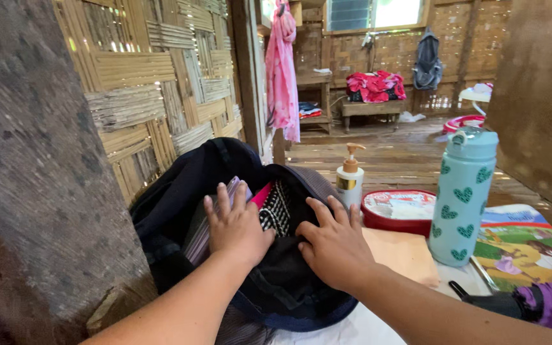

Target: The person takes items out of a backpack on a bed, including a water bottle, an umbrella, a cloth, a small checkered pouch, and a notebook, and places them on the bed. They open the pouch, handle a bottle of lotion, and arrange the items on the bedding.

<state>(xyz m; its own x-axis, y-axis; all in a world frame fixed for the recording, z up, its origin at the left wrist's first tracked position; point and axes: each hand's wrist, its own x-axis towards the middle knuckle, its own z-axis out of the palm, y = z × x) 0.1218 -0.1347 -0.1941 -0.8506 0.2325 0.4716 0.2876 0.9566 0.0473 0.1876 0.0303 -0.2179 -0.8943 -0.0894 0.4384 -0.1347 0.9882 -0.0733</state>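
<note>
- Open dark navy fabric backpack [225, 185] sits lower centre of the frame on the bench [365, 326].
- Left hand [237, 227], fingers spread, presses flat on books inside.
- Right hand [335, 246], fingers splayed, rests on the bag's front flap.
- Mint heart-patterned bottle [462, 198] stands right.

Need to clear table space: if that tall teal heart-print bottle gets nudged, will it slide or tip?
The teal bottle stands tall and narrow on a small base, so a push near the cap would probably tip it. Its round body would likely roll if it fell. It stands close beside the red tin and the picture book, so it could knock them. How full it is cannot be seen.
</note>
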